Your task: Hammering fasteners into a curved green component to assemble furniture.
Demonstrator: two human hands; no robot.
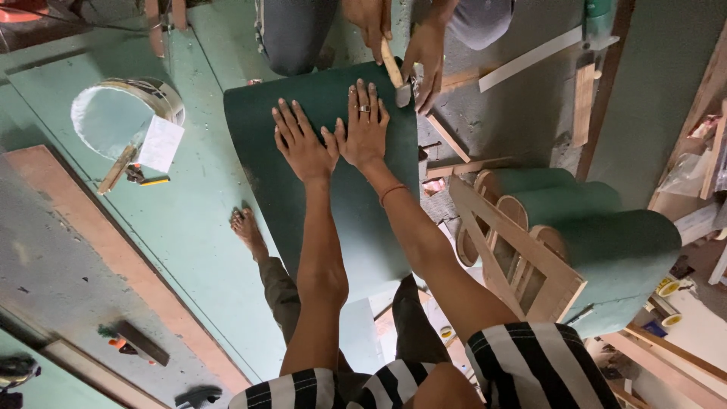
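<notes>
The left hand [301, 144] lies flat with its fingers spread wide on the dark green sheet [333, 189], palm down, holding nothing. The right hand [363, 129] lies just beside it in the same way, open and flat, and the two thumbs are touching or almost touching. The right hand has a ring on one finger, and there is a thin orange band [391, 192] on the wrist.

The green sheet bends over a rounded form directly under the person, and it runs from the far edge near the hands down toward the person's legs. At the far edge of the sheet, a second person's hands are at work: one hand [371, 23] holds the wooden handle of a hammer [397, 79], and the other hand [425, 64] rests beside the hammer head, at the sheet's corner. This person kneels, in grey trousers.

On the left, the floor is covered by light green boards [189, 227]. There stand a round tin [129, 113] with a pale content, a white paper [160, 144] and a wooden stick [115, 170]. A bare foot [247, 231] stands on the board near the sheet's left edge.

On the right, a wooden frame [515, 250] covered with similar green sheet [606, 242] lies on its side, with wooden strips [454, 151] around it.
</notes>
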